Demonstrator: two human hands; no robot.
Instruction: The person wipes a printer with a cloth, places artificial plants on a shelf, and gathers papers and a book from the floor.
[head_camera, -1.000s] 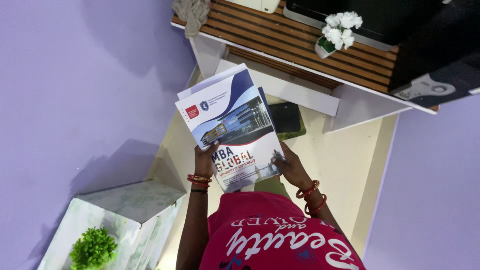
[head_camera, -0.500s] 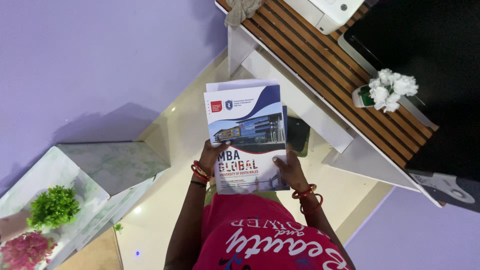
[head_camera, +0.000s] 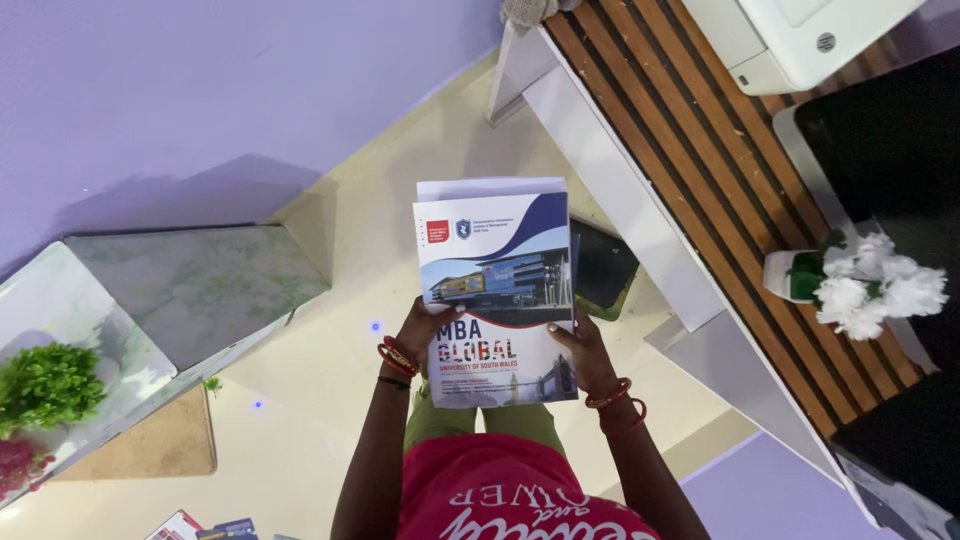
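Where both hands grip, glossy rectangular booklet (head_camera: 497, 290), slatted wooden desk (head_camera: 700, 170)

L hand (head_camera: 418, 330) + R hand (head_camera: 578, 345) gripping, forearms extended

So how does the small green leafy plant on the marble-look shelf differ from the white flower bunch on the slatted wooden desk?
The green leafy plant is all foliage, with no blooms; the white flower bunch is mostly white blossoms. The green plant's pot is hidden; the flower bunch sits in a small white pot. The plant stands to the person's left, the flowers to the right on the slatted wooden desk. Both are small decorative pieces.
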